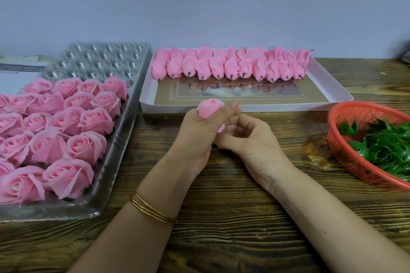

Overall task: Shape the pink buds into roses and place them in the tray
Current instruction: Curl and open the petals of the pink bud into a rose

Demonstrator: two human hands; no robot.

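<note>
I log: pink bud (210, 108), tight spiral centre, outer petals wrapped close. Left hand (198, 135) curls round it, thumb across; right hand (246, 137) pinches its lower end with curled fingers.

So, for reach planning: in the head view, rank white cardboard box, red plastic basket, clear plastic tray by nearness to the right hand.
1. White cardboard box, beyond the right hand.
2. Red plastic basket, to the right.
3. Clear plastic tray, far left.
</note>
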